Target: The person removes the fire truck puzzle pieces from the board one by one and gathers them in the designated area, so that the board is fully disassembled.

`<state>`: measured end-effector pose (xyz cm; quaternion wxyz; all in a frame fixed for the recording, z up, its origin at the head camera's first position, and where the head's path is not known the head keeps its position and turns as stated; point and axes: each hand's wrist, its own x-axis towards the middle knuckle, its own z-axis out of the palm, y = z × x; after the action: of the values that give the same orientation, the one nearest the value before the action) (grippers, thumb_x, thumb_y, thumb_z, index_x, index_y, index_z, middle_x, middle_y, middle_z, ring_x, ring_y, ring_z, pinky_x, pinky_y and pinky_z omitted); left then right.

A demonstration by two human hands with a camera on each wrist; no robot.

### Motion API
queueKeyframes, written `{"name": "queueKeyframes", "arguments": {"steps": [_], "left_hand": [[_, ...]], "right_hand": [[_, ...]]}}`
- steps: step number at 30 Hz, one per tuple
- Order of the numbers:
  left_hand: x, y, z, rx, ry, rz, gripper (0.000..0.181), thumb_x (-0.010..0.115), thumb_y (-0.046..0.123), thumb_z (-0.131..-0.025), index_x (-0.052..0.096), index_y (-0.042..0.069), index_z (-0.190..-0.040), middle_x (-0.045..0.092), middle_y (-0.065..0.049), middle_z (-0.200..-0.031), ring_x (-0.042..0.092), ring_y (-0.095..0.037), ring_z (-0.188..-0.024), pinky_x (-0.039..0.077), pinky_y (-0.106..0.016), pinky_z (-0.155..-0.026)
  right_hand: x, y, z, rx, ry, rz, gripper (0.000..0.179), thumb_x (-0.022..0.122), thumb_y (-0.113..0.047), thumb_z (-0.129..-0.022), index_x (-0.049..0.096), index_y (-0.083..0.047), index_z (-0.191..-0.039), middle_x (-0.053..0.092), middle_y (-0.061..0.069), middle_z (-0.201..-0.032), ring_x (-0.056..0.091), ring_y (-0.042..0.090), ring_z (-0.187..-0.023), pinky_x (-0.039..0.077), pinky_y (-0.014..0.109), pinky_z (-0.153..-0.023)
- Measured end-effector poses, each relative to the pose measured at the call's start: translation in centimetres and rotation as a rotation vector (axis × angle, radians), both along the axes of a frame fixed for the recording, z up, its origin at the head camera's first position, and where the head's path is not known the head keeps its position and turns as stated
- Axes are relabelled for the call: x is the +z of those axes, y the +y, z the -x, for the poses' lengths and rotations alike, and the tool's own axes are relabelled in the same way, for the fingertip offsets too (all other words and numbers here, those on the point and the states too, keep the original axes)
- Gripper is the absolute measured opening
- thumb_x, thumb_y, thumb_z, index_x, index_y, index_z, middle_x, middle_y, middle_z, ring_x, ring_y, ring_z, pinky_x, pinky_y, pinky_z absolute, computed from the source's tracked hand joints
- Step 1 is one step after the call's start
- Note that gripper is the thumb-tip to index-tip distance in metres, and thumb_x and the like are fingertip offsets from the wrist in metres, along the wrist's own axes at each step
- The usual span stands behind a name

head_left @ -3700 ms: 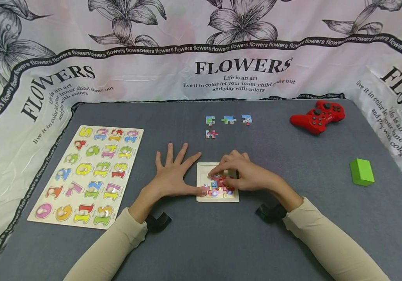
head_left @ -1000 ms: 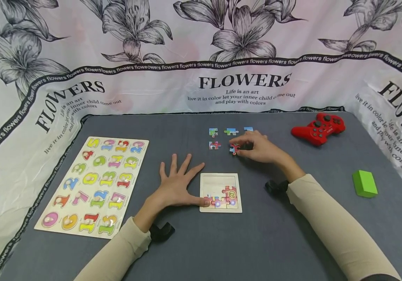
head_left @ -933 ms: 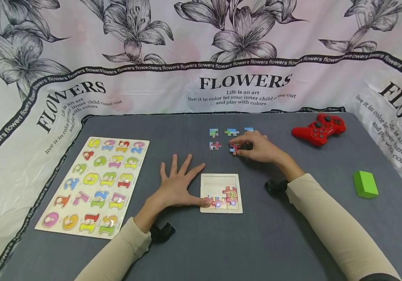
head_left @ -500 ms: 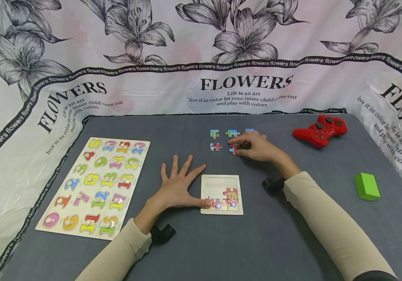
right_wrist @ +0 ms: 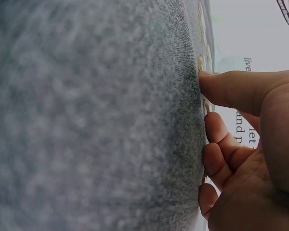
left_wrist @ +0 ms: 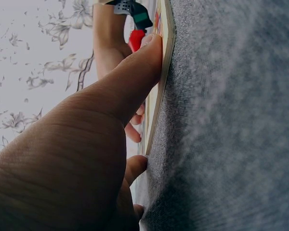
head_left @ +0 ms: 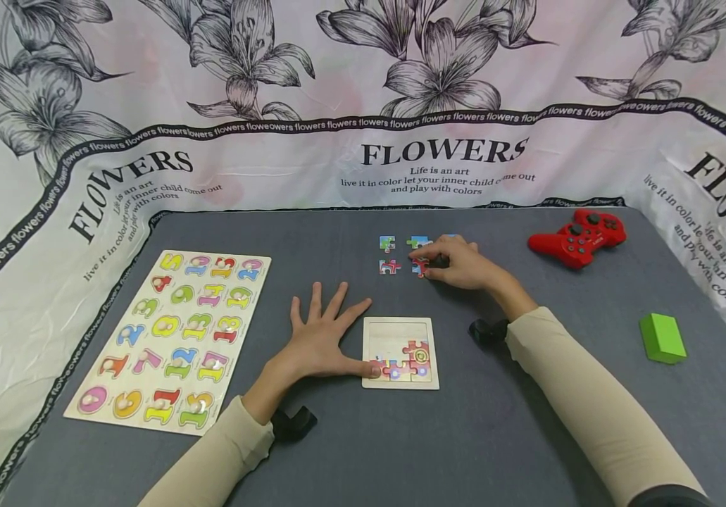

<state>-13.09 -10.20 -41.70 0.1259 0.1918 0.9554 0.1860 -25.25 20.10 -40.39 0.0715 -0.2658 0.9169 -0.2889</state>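
In the head view my right hand (head_left: 460,264) pinches a small red-and-blue jigsaw piece (head_left: 419,267) between thumb and forefinger, down at the table. Left of it lies another red-and-blue piece (head_left: 390,267). Behind are a green-and-blue piece (head_left: 387,243), a second one (head_left: 419,241) and a blue piece (head_left: 453,236) mostly covered by my right hand. My left hand (head_left: 318,345) is spread wide, its thumb resting on the lower left corner of the square wooden puzzle tray (head_left: 401,325). Joined pink pieces (head_left: 403,366) fill the tray's bottom row and right middle.
A wooden number board (head_left: 169,345) with knobbed numerals lies at the left. A red game controller (head_left: 578,238) is at the back right, and a green block (head_left: 662,338) at the right. A flower-print cloth (head_left: 274,169) hangs behind the grey table (head_left: 401,451).
Earlier my right hand was over the tray; it has moved to the back with the red-and-blue piece. In the last second it slides that piece slightly left. My left hand keeps its place.
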Motion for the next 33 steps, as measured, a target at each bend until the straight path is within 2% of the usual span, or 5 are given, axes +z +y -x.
{"name": "queueKeyframes", "arguments": {"steps": [19, 27, 31, 33], "left_hand": [[0.0, 0.0, 0.1, -0.004, 0.001, 0.000, 0.113, 0.078, 0.076, -0.068, 0.027, 0.039, -0.161, 0.001, -0.006, -0.174, -0.019, -0.046, -0.156, -0.013, -0.077, -0.114], [0.0, 0.1, 0.1, -0.007, -0.007, -0.003, 0.114, 0.077, 0.076, -0.068, 0.024, 0.040, -0.162, -0.001, -0.005, -0.174, -0.021, -0.044, -0.155, -0.014, -0.076, -0.114], [0.1, 0.0, 0.1, -0.006, -0.008, -0.003, 0.114, 0.078, 0.077, -0.068, 0.024, 0.040, -0.162, -0.001, -0.005, -0.174, -0.021, -0.044, -0.155, -0.015, -0.076, -0.114], [0.1, 0.0, 0.1, -0.008, -0.011, -0.005, 0.114, 0.078, 0.076, -0.068, 0.025, 0.039, -0.162, -0.001, -0.005, -0.174, -0.021, -0.045, -0.155, -0.015, -0.076, -0.114]], "right_hand": [[0.0, -0.1, 0.0, -0.001, -0.010, 0.007, 0.039, 0.075, -0.015, -0.093, 0.070, -0.016, -0.132, 0.063, 0.011, -0.107, 0.044, 0.028, -0.096, 0.020, 0.045, -0.080], [-0.4, 0.7, -0.1, -0.026, -0.053, 0.094, 0.040, 0.069, -0.013, -0.096, 0.067, -0.017, -0.136, 0.063, 0.012, -0.112, 0.047, 0.027, -0.098, 0.020, 0.056, -0.093], [-0.5, 1.1, -0.6, -0.031, -0.054, 0.163, 0.039, 0.069, -0.013, -0.097, 0.068, -0.016, -0.135, 0.065, 0.013, -0.116, 0.048, 0.026, -0.101, 0.028, 0.051, -0.096], [-0.6, 1.3, -0.9, -0.018, -0.037, 0.196, 0.039, 0.069, -0.011, -0.096, 0.068, -0.014, -0.135, 0.068, 0.013, -0.118, 0.051, 0.026, -0.102, 0.035, 0.046, -0.093]]}}
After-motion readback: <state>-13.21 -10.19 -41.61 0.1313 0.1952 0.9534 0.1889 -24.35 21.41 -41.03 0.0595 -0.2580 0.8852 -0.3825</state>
